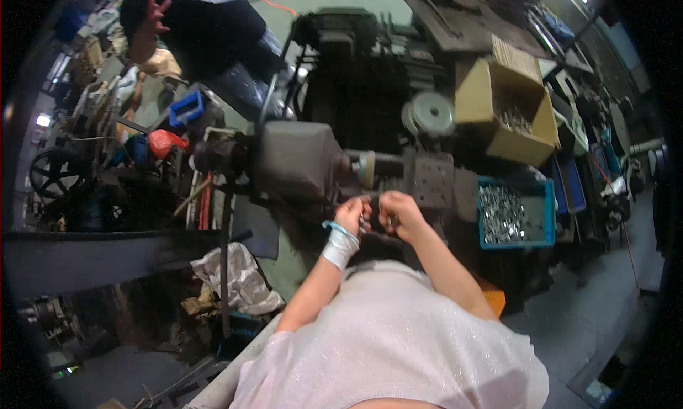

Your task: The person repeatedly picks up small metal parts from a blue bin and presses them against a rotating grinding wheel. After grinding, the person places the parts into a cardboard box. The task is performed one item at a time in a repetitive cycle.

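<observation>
My left hand (350,218), with a white wrap and a light blue band at the wrist, is closed in front of the machine. Small shiny metal pieces (363,226) show at its fingers, too blurred to name. Just beside it, my right hand (401,214) is curled closed; whatever its fingers hold is hidden. Both hands are near the front of a dark machine with a grey housing (297,156). A pale ringed spindle part (366,168) sticks out of the housing's right side, toward a dark block with holes (434,181).
A teal crate (551,217) of shiny metal parts stands right of the machine. Behind it is a cardboard box (477,99) with small metal pieces. A round metal wheel (430,114) sits behind the block. Another person (206,39) stands at the far left. Crumpled sacking (242,277) lies near left.
</observation>
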